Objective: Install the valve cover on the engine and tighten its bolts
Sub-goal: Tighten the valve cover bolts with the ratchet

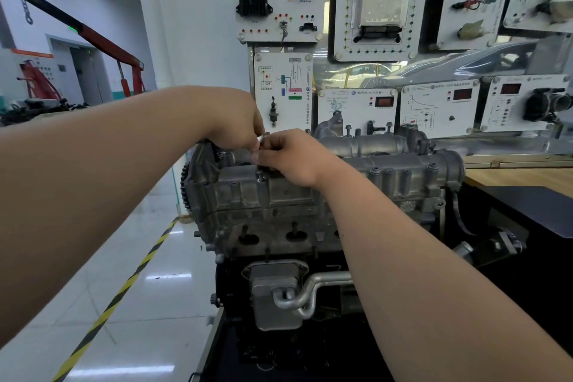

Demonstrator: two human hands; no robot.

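A grey cast valve cover (387,161) lies along the top of the engine (266,220), which stands on a black stand in front of me. Both hands meet over the cover's left end. My left hand (238,121) comes in from the left with its fingers curled down, pinching a small silvery bolt (261,138). My right hand (291,155) lies just below and to the right, its thumb and fingers curled round a dark bolt (262,175) that stands upright in the cover's front edge. Several more bolts (375,171) sit along that edge further right.
White training panels (279,3) with electrical parts stand right behind the engine. A wooden bench top (521,178) lies to the right. A red engine crane (102,40) stands at the far left. A yellow-black stripe (124,285) crosses the glossy floor.
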